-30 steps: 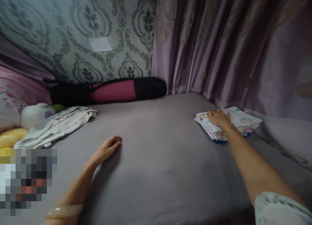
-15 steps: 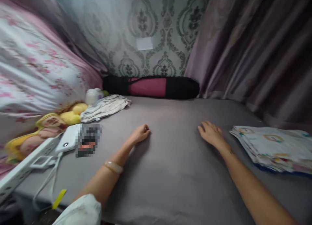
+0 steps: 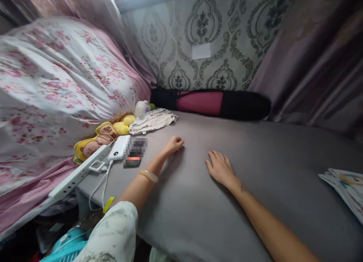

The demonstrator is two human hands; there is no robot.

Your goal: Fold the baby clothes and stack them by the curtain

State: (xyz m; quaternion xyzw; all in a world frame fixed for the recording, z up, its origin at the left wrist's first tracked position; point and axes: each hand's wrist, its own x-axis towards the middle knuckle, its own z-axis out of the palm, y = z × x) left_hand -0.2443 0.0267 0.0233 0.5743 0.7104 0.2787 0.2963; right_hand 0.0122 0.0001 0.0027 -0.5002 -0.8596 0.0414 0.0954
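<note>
My left hand rests on the grey sheet, its fingers curled closed, and nothing shows between them. A pale bangle circles that wrist. Palm down on the same sheet lies my right hand, fingers apart and holding nothing. A crumpled light striped cloth is beyond my left hand, not touching it. Left of that hand are a blurred-out dark object and a white power bank with a cable.
A white power strip runs along the left edge, near yellow plush toys. At the back lies a long black and maroon bag against the patterned wall. Folded printed cloth sits at the right. A turquoise object is below the edge.
The view has turned left, so the folded cloth has slid toward the right edge. My right hand has moved left over the sheet, closer to my left hand, which stays closed.
</note>
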